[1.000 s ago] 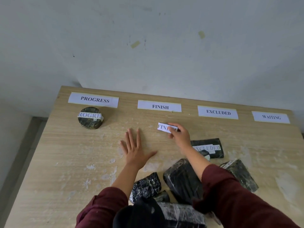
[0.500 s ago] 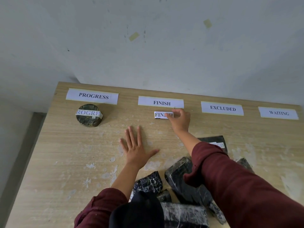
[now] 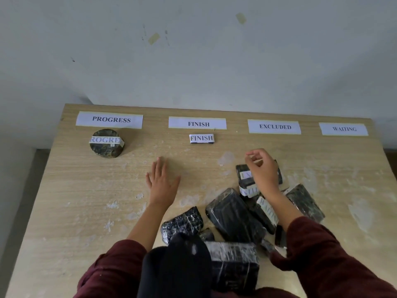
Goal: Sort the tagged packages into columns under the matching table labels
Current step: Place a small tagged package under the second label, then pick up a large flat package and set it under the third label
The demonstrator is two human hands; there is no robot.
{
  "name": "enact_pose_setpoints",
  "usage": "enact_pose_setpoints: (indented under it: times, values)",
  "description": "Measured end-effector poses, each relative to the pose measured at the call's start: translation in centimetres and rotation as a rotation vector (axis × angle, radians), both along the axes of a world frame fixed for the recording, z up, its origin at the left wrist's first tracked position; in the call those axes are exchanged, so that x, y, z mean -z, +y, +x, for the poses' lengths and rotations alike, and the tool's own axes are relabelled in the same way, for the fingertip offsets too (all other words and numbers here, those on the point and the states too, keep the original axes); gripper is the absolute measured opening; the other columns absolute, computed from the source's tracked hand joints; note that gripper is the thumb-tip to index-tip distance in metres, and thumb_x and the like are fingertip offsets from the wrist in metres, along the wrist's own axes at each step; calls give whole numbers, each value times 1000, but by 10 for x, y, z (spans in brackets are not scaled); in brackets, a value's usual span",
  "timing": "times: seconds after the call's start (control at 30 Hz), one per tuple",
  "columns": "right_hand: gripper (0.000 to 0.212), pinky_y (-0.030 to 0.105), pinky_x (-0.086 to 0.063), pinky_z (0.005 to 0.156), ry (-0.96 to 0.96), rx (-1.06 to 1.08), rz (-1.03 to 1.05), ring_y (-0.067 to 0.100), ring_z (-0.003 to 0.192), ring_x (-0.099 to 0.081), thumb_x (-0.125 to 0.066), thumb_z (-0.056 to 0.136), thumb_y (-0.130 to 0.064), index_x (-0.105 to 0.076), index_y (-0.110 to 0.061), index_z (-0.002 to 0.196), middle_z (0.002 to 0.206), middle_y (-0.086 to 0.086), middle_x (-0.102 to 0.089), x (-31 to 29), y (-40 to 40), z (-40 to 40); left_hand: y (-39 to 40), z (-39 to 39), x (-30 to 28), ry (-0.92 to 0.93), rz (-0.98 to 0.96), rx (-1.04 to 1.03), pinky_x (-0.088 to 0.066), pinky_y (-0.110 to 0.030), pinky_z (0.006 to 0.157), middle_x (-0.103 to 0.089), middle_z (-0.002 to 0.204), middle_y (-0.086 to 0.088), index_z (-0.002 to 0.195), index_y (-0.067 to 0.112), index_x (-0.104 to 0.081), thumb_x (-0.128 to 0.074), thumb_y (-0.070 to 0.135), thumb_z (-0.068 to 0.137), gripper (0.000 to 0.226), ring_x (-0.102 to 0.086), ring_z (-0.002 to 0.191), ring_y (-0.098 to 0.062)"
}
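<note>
Four paper labels line the table's far edge: PROGRESS (image 3: 109,119), FINISH (image 3: 197,123), EXCLUDED (image 3: 274,126), WAITING (image 3: 343,129). A round dark package tagged PROGRESS (image 3: 106,143) sits under its label. A small package tagged FINISH (image 3: 201,138) lies under the FINISH label. My left hand (image 3: 161,183) rests flat on the table, fingers straight. My right hand (image 3: 262,170) hovers with loosely curled fingers over a black package tagged EXCLUDED (image 3: 246,178), holding nothing. A package tagged WAITING (image 3: 265,209) lies under my right forearm.
Several black wrapped packages are piled at the near middle: a lumpy one (image 3: 182,223), a flat one (image 3: 234,216), a box (image 3: 234,263), one at the right (image 3: 305,202). The wooden table (image 3: 86,190) stands against a white wall (image 3: 193,50). A dark object (image 3: 178,265) blocks the near edge.
My right hand let go of the FINISH package under the FINISH label and drew back to the right, over the EXCLUDED package. My left hand stayed flat.
</note>
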State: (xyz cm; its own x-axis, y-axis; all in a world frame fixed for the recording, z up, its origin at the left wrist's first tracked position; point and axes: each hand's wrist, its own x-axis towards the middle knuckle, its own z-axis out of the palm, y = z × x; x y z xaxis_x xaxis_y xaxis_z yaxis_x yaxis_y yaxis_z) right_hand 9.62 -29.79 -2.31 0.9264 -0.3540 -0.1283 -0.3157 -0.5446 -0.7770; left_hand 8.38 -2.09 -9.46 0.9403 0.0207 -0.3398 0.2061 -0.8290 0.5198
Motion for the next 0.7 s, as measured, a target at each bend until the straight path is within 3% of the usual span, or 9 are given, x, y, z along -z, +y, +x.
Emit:
enact_pose_setpoints:
  times: [0.1,0.17,0.23,0.33,0.4,0.47,0.57,0.63,0.7]
  values:
    - [2,25,-45,61,85,-142,-62,10,65,-54,-65,91,-21,-64,-20,89,75,-3,-60,-8,-8,-36,-5,-16,-7,-34,-57,-46,3,-43,120,-5,161,-6,150,13,-19,-39,41,98,63,7,148,-22]
    - [9,26,-43,67,156,-290,-104,9,72,-55,-66,89,-30,-63,-22,93,82,-5,-60,-10,1,-61,-9,-29,-12,-66,-87,-45,-1,-44,119,-11,161,-7,147,13,-28,-41,38,98,56,3,149,-23]
    - [43,25,-42,80,252,-439,-236,10,95,-53,-66,81,-51,-58,-24,114,106,-6,-56,-6,17,-85,-14,-40,-15,-83,-118,-63,-5,-45,119,-16,159,-9,143,13,-35,-43,36,98,51,-1,149,-24]
    - [96,40,-37,100,362,-558,-620,24,127,-40,-52,63,-84,-38,-30,141,137,4,-43,12,37,-110,-18,-54,-24,-82,-147,-83,-5,-44,119,-19,158,-12,140,14,-38,-45,34,97,48,-3,148,-26]
    - [103,47,-32,102,362,-575,-749,33,133,-36,-47,59,-88,-34,-32,144,146,11,-39,22,45,-115,-18,-61,-30,-83,-149,-80,-5,-44,119,-19,158,-12,140,14,-39,-45,34,97,47,-3,148,-26]
    - [97,49,-30,104,380,-566,-761,35,133,-34,-52,63,-84,-33,-34,144,147,13,-38,20,47,-111,-18,-67,-37,-92,-145,-89,-6,-44,119,-21,157,-12,139,15,-40,-45,33,97,46,-5,148,-27]
    - [89,48,-30,106,372,-521,-609,32,131,-34,-60,65,-78,-32,-40,140,146,6,-38,9,43,-105,-19,-73,-51,-110,-176,-120,-12,-45,119,-26,155,-12,137,15,-44,-46,32,97,43,-10,147,-28]
    - [84,44,-34,105,277,-434,-323,23,128,-39,-67,64,-74,-35,-46,136,141,-5,-43,-10,37,-101,-20,-76,-60,-137,-216,-140,-19,-44,116,-33,152,-10,134,16,-47,-46,31,97,40,-18,144,-27]
    - [79,31,-39,97,196,-333,75,12,118,-48,-78,65,-59,-41,-44,133,128,-12,-51,-30,28,-95,-25,-79,-70,-147,-339,-167,-30,-37,108,-45,143,-7,131,16,-51,-47,30,97,36,-33,137,-25]
